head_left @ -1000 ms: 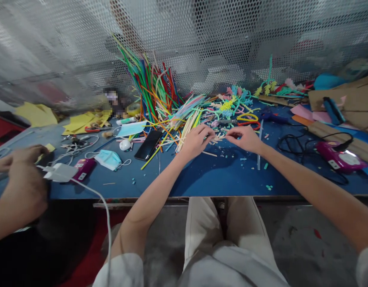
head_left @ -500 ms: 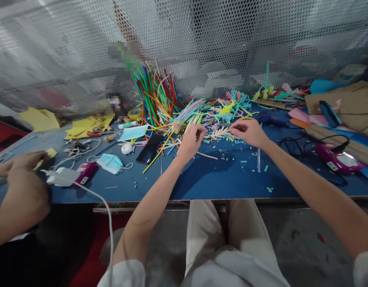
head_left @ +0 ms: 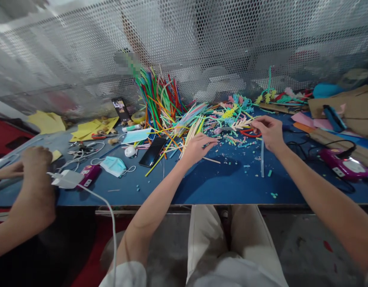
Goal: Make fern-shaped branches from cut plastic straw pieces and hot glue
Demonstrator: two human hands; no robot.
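My right hand (head_left: pixel 269 129) pinches one end of a cream fuzzy braided piece (head_left: pixel 241 124), which points left over the coloured scraps. My left hand (head_left: pixel 198 148) is a little lower and to the left, apart from that piece, its fingers bent together above the blue table (head_left: pixel 214 187); whether something small is between them is too small to tell. Beside it lie pale and yellow pipe cleaners (head_left: pixel 193 131). Behind stands a thick bundle of green, red and orange pipe cleaners (head_left: pixel 160 97). Finished-looking coloured fuzzy pieces (head_left: pixel 230 113) lie heaped behind my hands.
Left of my hands are a black phone (head_left: pixel 152 152), a blue mask (head_left: pixel 114 166), a white charger (head_left: pixel 67 179) with its cable and another person's arms (head_left: pixel 37 187). At right lie a clear stick (head_left: pixel 262 159), a purple power block (head_left: pixel 345 164) and brown cardboard (head_left: pixel 345 105).
My right hand has moved right with the cream piece. My left hand has come off it and sits slightly lower. The other person's hand has shifted, and the view has moved slightly.
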